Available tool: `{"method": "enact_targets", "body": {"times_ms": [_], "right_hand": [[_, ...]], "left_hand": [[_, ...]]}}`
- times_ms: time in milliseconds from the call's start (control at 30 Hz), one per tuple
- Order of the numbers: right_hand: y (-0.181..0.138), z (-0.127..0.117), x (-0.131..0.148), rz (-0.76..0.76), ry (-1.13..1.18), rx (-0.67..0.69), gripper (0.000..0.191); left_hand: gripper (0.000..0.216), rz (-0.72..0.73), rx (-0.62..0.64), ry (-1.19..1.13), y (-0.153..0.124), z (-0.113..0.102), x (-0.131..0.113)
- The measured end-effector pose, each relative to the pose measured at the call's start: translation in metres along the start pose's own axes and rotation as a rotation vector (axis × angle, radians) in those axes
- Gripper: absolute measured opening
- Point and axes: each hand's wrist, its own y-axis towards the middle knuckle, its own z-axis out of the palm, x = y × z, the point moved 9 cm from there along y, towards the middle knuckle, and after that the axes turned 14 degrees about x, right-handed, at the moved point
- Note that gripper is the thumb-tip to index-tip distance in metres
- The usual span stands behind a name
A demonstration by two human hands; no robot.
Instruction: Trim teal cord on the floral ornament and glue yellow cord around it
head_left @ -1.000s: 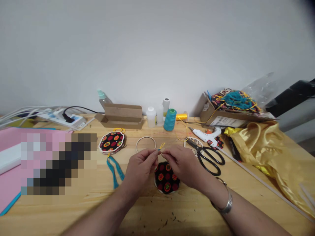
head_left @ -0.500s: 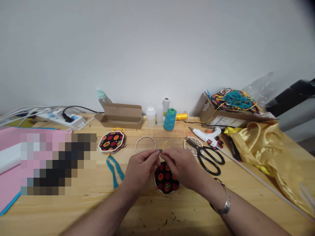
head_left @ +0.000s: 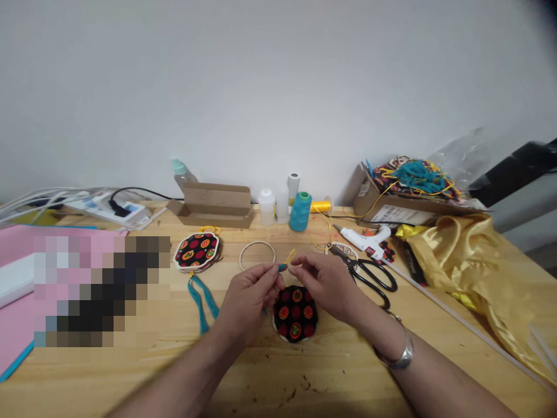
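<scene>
Between its thumb and fingers, my left hand (head_left: 253, 293) pinches the top of a small teal tassel (head_left: 282, 267). A short yellow cord (head_left: 290, 256) sticks up from it, and most of the tassel is hidden in the palm. Just to the right, my right hand (head_left: 327, 284) has thumb and index finger pressed together near the tassel's top; whatever is between them is too small to make out. Below both hands lies a black fabric piece with red and orange flowers (head_left: 296, 319). Behind them rests a thin wooden ring (head_left: 257, 242).
Black-handled scissors (head_left: 375, 280) lie across a wooden lattice piece (head_left: 343, 248), near a white glue gun (head_left: 368, 241). A finished-looking flowered ornament (head_left: 197, 251) is on the left. Behind stand a teal thread cone (head_left: 300, 212), bottles and a cardboard box (head_left: 217, 216). Gold cloth (head_left: 465, 255) covers the right.
My right hand has shifted slightly right and up, away from the left fingertips, uncovering more of the flowered piece. My left hand stays in place with the tassel.
</scene>
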Motion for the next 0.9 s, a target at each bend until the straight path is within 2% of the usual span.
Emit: {"method": "enact_targets", "body": {"times_ms": [100,233,600,800,900], "right_hand": [[0.005,0.006,-0.013,0.087,0.23,0.046,0.014],[0.009,0.011,-0.019,0.109,0.463,0.063,0.018],[0.008,0.002,-0.013,0.077,0.423,0.024,0.018],[0.008,0.002,-0.014,0.062,0.403,0.012,0.021],[0.008,0.001,-0.013,0.052,0.392,0.0,0.024]], "left_hand": [[0.018,-0.007,0.023,0.005,0.0,0.002,0.001],[0.02,-0.047,0.08,0.056,0.0,0.006,0.004],[0.027,-0.058,0.111,0.011,0.001,0.009,0.009],[0.024,-0.068,0.056,0.061,0.001,0.004,0.007],[0.025,-0.06,0.005,0.157,0.0,0.0,0.002]]}}
